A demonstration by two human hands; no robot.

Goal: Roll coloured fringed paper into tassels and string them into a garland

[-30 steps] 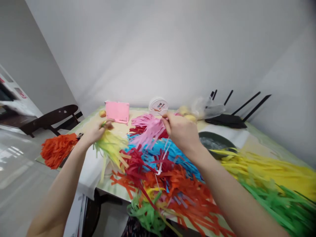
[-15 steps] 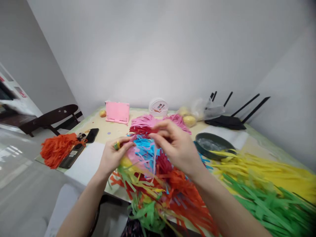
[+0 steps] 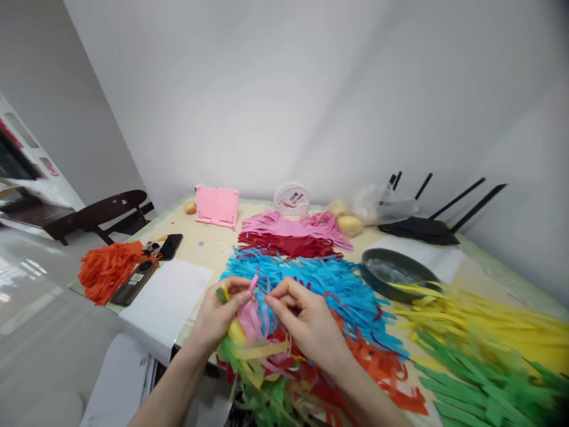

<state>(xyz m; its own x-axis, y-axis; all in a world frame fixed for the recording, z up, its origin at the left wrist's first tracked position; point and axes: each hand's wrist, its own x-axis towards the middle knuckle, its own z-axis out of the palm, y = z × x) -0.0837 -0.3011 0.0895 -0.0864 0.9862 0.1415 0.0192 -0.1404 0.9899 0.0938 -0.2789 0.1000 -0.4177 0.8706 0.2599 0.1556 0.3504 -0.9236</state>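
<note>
My left hand [image 3: 212,317] is closed on a bunch of pink, yellow and green paper tassels [image 3: 250,320], and a pink paper end sticks up between its thumb and fingers. Close beside it, my right hand [image 3: 309,320] pinches something thin, perhaps a reddish string or twisted strip, too fine to make out. The tassel strips hang below both hands toward my lap, mixed with red and green ones. Just beyond lies blue fringed paper [image 3: 293,268]. Behind that are dark red fringed paper [image 3: 288,244] and pink fringed paper [image 3: 284,224].
Orange paper strips [image 3: 106,267] and two phones lie left, by a white sheet [image 3: 166,302]. At right are a dark bowl [image 3: 386,267], yellow strips [image 3: 489,317] and green strips [image 3: 489,376]. Along the wall stand a pink stand [image 3: 217,204], a white holder [image 3: 291,198] and bagged yellow fruit [image 3: 349,224].
Both hands are lower, and my right hand has come down beside the pink end in my left. More of the blue, red and pink fringed paper shows. The camera view has shifted slightly.
</note>
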